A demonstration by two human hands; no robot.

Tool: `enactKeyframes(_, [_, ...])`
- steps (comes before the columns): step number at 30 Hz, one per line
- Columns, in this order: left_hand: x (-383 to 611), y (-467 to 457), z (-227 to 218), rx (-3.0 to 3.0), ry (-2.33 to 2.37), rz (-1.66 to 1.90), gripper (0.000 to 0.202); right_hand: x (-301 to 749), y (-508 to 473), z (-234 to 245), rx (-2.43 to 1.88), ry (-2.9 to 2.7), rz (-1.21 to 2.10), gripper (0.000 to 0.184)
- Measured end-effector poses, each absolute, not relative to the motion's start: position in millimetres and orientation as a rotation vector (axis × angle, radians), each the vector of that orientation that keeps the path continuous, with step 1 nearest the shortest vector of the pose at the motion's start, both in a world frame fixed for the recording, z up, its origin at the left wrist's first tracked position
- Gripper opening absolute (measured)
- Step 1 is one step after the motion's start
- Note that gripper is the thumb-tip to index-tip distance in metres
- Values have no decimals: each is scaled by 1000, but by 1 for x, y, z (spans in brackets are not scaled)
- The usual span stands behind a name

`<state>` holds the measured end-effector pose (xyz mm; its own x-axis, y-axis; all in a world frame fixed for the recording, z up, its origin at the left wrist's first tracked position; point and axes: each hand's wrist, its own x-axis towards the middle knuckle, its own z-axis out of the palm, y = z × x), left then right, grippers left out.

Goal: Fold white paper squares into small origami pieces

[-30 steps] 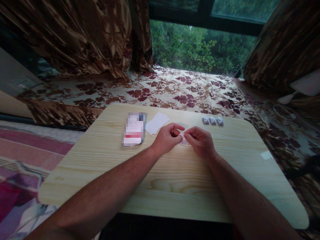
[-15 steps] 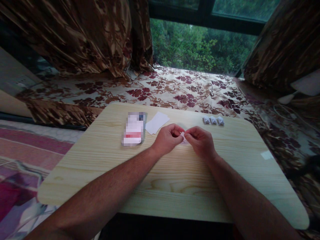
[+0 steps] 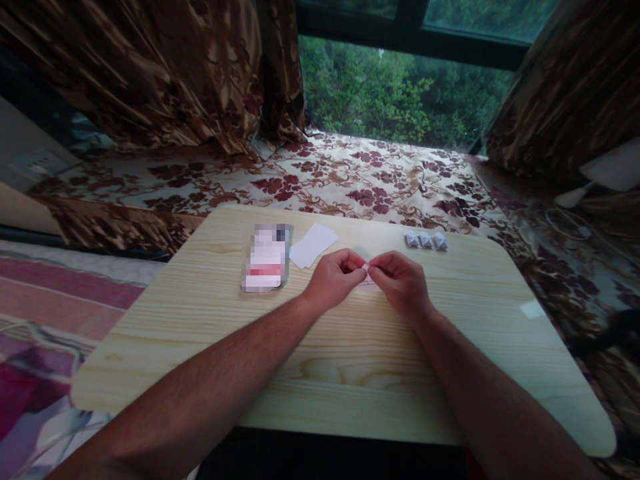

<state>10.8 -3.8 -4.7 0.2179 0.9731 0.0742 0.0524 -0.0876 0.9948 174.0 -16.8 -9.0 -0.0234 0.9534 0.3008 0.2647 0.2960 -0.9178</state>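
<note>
Between my fingertips is a small piece of white paper (image 3: pixel 369 281), partly hidden by the fingers, with crease lines on its near part. My left hand (image 3: pixel 337 277) pinches its left side between thumb and forefinger. From the right, my right hand (image 3: pixel 400 279) pinches the same paper, and the fingertips of both hands almost meet. Beyond my left hand lie a few white paper sheets (image 3: pixel 313 245), overlapping in a loose stack. Three small folded white paper pieces (image 3: pixel 425 241) with pointed tops stand in a row beyond my right hand.
A phone (image 3: pixel 267 259), blurred out, lies left of the sheets on the light wooden table (image 3: pixel 200 333). A pale rectangular patch (image 3: pixel 532 310) shows near the table's right edge. Behind the table is a ledge with flowered cloth (image 3: pixel 370 173), below a window.
My fingertips have drawn slightly closer together over the paper, and its upper part shows less. Sheets, phone and folded pieces stay where they were on the table.
</note>
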Motion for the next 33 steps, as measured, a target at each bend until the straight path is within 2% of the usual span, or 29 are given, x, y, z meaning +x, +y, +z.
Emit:
enactKeyframes(10, [11, -5, -1, 1426, 1115, 1073, 20, 173, -17, -6, -1152, -1476, 890, 12])
enactKeyframes(33, [11, -5, -1, 1411, 1106, 1048, 19, 172, -17, -6, -1127, -1455, 935, 10])
